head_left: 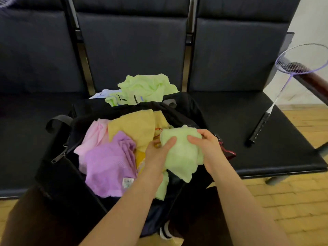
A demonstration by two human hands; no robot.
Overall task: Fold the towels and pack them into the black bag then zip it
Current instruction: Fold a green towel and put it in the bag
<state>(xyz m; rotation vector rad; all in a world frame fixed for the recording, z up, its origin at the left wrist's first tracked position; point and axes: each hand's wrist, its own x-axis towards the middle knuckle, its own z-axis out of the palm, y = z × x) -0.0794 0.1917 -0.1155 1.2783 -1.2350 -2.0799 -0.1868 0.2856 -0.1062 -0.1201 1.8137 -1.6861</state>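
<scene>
Open black bag (pixel 58 176) on the front edge of a row of dark padded seats (pixel 248 132), zip undone, mouth gaping upward. Stuffed inside: a purple towel (pixel 106 167) nearest the bag's near left rim, white label showing at its lower edge; a pink towel (pixel 94 137) just behind it; a yellow towel (pixel 134 126) across the bag's middle. Over the bag's right half, a pale green towel (pixel 182 153) bunched between both hands. Left hand (pixel 158 153) gripping the green towel's left side, fingers curled into the cloth. Right hand (pixel 209 146) gripping its right side, thumb pressed on top, fingers wrapped behind. Lower corner of that towel hanging down into the bag's opening. Behind the bag, on the seat, a loose crumpled heap of light green towels (pixel 147 87), unfolded, with a pale blue cloth (pixel 103 94) peeking out at its left. Well to the right of the bag, a purple badminton racket (pixel 276 96) propped on the seat, black handle down, head leaning on an armrest.
</scene>
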